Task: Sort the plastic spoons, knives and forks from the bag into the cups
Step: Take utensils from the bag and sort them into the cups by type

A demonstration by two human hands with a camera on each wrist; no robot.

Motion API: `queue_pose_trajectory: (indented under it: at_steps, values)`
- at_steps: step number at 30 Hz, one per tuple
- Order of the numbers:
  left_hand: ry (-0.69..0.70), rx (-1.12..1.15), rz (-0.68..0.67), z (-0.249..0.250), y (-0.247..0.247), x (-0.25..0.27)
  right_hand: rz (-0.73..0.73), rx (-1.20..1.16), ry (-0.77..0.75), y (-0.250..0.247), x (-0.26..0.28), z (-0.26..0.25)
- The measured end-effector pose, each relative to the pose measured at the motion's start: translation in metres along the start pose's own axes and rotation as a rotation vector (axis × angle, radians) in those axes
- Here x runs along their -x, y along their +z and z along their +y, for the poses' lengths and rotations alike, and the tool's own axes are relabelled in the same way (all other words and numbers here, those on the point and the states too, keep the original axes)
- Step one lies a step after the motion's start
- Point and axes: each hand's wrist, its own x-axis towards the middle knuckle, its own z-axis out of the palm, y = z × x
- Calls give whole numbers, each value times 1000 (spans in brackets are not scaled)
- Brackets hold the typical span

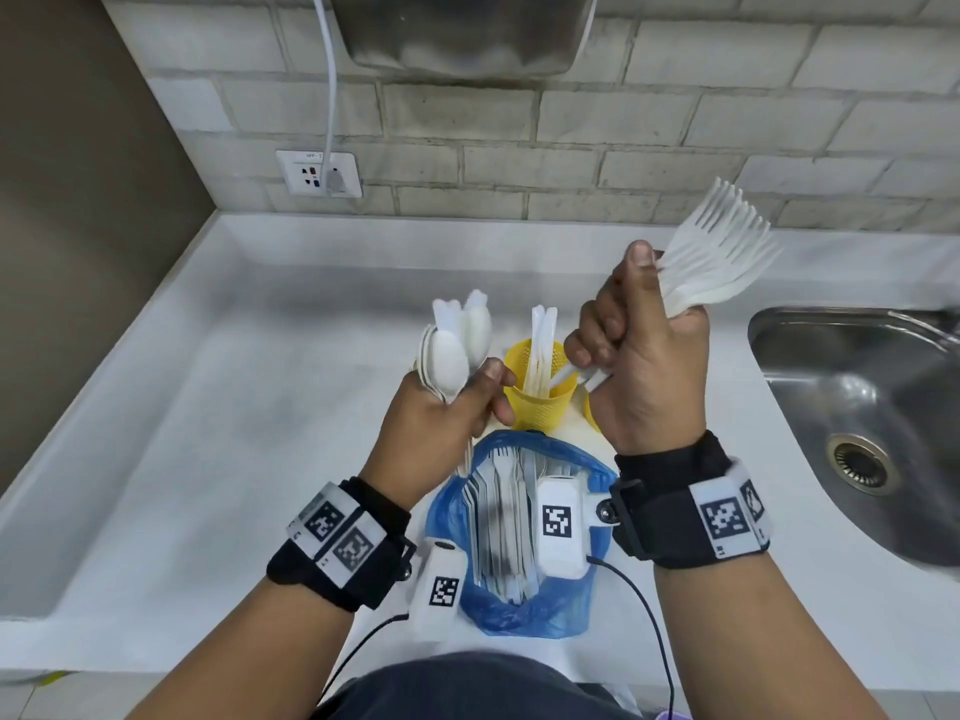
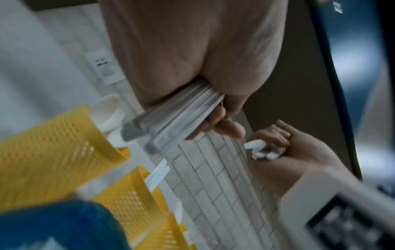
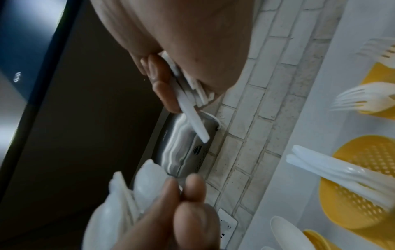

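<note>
My left hand [image 1: 447, 423] grips a bundle of white plastic spoons [image 1: 454, 350], bowls up, above the counter. Their handles [image 2: 177, 115] stick out below the palm in the left wrist view. My right hand [image 1: 644, 356] grips a fan of white forks [image 1: 722, 252], raised to the right, their handle ends [image 3: 188, 94] showing under the fist. Between the hands stands a yellow mesh cup [image 1: 540, 407] with knives [image 1: 540, 345] in it. Another yellow cup [image 3: 380, 94] holds forks, a third [image 3: 316, 240] a spoon. The blue bag [image 1: 519, 605], with more cutlery inside, lies open below my wrists.
A steel sink [image 1: 857, 407] is sunk into the white counter [image 1: 234, 407] at the right. On the brick wall behind are a socket [image 1: 319, 174] with a white cable and a metal unit [image 1: 467, 33] overhead.
</note>
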Motion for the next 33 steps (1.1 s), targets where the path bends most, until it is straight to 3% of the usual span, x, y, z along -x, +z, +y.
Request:
queue_pose_trajectory:
  at_steps: [3, 5, 16, 26, 33]
  values:
    - [-166, 286, -90, 1, 3, -1, -55, 116, -56, 7, 3, 2]
    - [-266, 356, -153, 2, 5, -1, -88, 194, -93, 10, 4, 4]
    - [-511, 686, -194, 6, 10, -8, -170, 325, -181, 8, 6, 16]
    - [-595, 768, -183, -1, 14, -12, -189, 427, -42, 2, 15, 38]
    - [-543, 802, -45, -5, 9, -14, -159, 620, -39, -5, 8, 45]
